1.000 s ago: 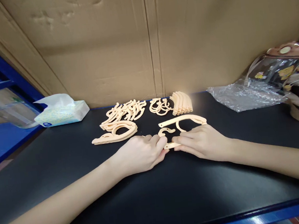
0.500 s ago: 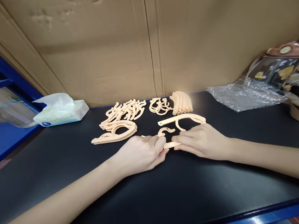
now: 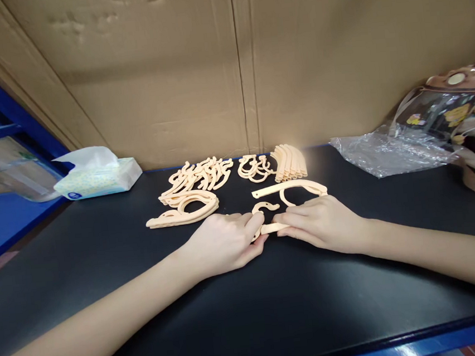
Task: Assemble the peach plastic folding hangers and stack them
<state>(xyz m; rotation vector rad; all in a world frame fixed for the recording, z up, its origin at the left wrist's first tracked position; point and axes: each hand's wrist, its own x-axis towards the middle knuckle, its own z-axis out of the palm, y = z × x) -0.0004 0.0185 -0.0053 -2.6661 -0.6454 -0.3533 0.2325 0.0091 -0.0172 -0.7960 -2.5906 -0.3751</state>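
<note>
My left hand [image 3: 229, 240] is closed on a beige plastic hanger piece with a curved hook [image 3: 264, 207] rising beyond its fingers; most of the piece is hidden in the grip. Between my hands shows a short stretch of a beige hanger arm [image 3: 272, 228]. The fingers of my right hand [image 3: 323, 223] pinch its other end. The two pieces meet at my left fingertips; whether they are joined I cannot tell. Just beyond my right hand lies another curved hanger arm [image 3: 286, 186], with a ring-like part under it. Folded hangers [image 3: 184, 210] lie stacked beyond my left hand.
Along the back of the black table [image 3: 250, 311] lie a pile of loose hanger pieces [image 3: 201, 173], several hooks [image 3: 254, 168] and a row of hanger arms [image 3: 289, 162]. A tissue box [image 3: 98, 177] stands left. A clear plastic bag [image 3: 390, 152] and a bottle [image 3: 436, 108] are at right.
The hanger arm between my hands has shifted very slightly, and a bit more of the joint end shows at my left fingertips. Both hands stay in nearly the same place.
</note>
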